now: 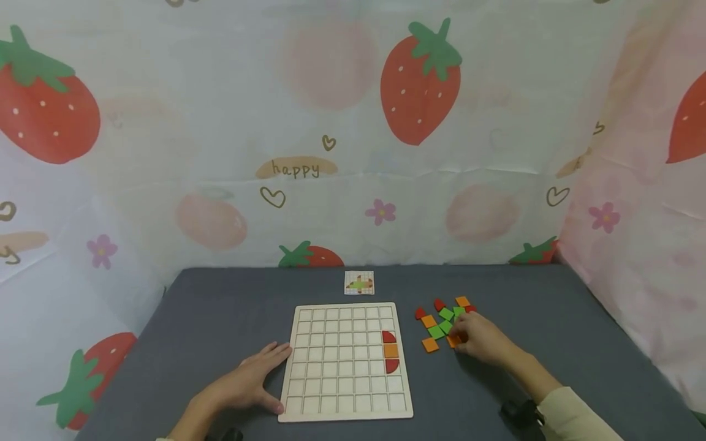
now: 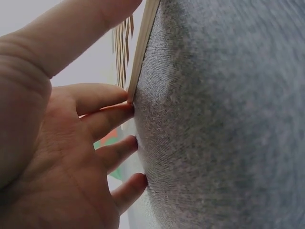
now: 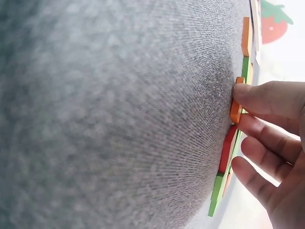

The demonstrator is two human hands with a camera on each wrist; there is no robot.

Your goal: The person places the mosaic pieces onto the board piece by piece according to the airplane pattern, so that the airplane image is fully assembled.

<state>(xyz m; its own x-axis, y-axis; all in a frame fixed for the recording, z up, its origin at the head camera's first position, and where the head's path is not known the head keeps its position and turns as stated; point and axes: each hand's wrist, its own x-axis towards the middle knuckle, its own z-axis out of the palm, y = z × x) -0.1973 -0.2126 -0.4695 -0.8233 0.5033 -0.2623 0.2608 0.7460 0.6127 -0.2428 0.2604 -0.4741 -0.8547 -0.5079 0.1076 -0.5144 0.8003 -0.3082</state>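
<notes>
A pale wooden grid board lies on the table, with a red quarter-round tile, an orange square tile and another red quarter-round tile in its right column. My left hand is spread along the board's left side, thumb at the near corner and fingertips at the edge; the left wrist view shows the board's edge against them. To the right of the board, my right hand pinches an orange square tile between thumb and finger at the near side of the loose tiles.
Loose green tiles, orange tiles and red tiles lie close together right of the board. Behind the board lies a small picture card with a coloured grid pattern. A strawberry-print cloth hangs along the table's far edge.
</notes>
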